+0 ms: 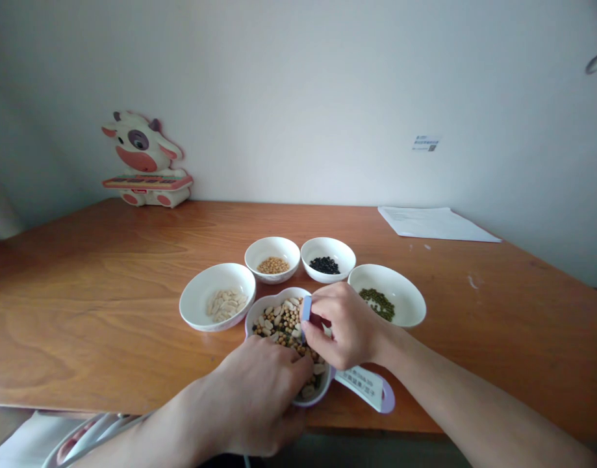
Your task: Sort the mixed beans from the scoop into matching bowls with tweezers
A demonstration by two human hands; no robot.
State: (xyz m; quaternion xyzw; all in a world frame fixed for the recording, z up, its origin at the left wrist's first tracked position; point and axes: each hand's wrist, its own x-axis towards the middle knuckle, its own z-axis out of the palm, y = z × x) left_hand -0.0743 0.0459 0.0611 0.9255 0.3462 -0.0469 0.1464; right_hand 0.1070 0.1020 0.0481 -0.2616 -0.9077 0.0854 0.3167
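Note:
A lilac-rimmed bowl with a handle [252,318] stands near the table's front edge, filled with mixed peanuts, yellow beans, green beans and other seeds. My left hand [259,383] reaches over its near side, fingers curled together down at the beans; the fingertips are mostly hidden. My right hand [347,322] is closed over the bowl's right side, pinching what look like blue plastic tweezers [306,309], which point down into the mix. The bowl's handle [364,385] juts out to the right beneath my right wrist, with a printed label on it.
Four white bowls arc behind: pale flat seeds [225,304], yellow beans [273,265], black beans [324,265] and green beans [379,304]. A cow-shaped toy keyboard [147,162] stands back left. White papers [434,223] lie back right, near the wall.

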